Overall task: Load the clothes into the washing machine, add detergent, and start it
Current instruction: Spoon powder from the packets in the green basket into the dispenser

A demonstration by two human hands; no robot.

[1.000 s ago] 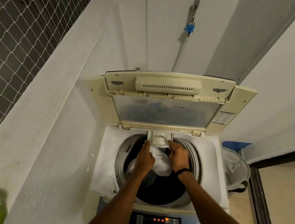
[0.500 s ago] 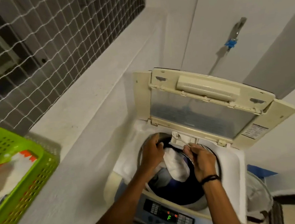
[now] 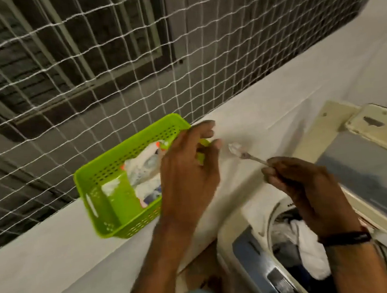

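Head view is showing the right hand [image 3: 300,180] pinching a spoon [image 3: 246,154] while the left hand [image 3: 188,171], loosely spread and empty, is hovering by the green basket [image 3: 95,181] holding the detergent packet [image 3: 142,169] — clothes [image 3: 308,253] are lying in the washing machine [image 3: 252,248]. Steadying the packet first — then scooping level — should be keeping powder off the ledge [image 3: 55,258].

A lime-green perforated plastic basket [image 3: 100,181] stands on the pale white ledge [image 3: 57,270], holding a white packet with orange and blue print [image 3: 142,169]. White diamond-mesh netting [image 3: 129,57] crosses grey backdrop. A cream-coloured washing machine lid [image 3: 343,117] stands over white cloth [image 3: 310,248]; a black wristband [image 3: 345,238].
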